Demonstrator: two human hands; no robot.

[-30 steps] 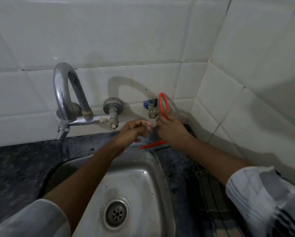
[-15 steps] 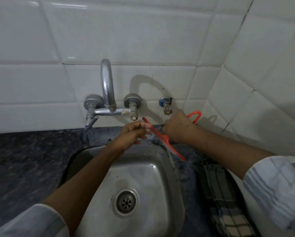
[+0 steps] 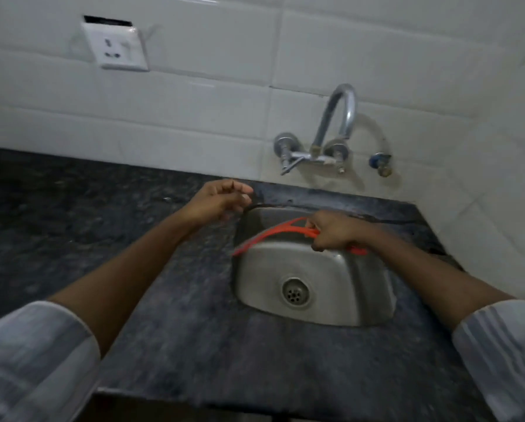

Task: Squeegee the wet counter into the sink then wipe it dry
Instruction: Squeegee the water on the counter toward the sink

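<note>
My right hand (image 3: 335, 231) grips the handle of an orange squeegee (image 3: 273, 234), whose blade reaches left over the steel sink (image 3: 316, 309) toward its left rim. My left hand (image 3: 221, 199) hovers above the dark stone counter (image 3: 87, 226) just left of the sink's back corner, fingers loosely curled and holding nothing. The sink drain (image 3: 296, 291) sits in the basin below the squeegee.
A chrome tap (image 3: 331, 129) with two valves juts from the white tiled wall behind the sink, and a blue-capped valve (image 3: 380, 162) is to its right. A white wall socket (image 3: 116, 48) is mounted at upper left. The counter's front edge (image 3: 224, 403) runs along the bottom.
The view has swung left and back, bringing the left counter and socket into sight. My right hand carried the squeegee from the back corner to over the sink. My left hand moved left.
</note>
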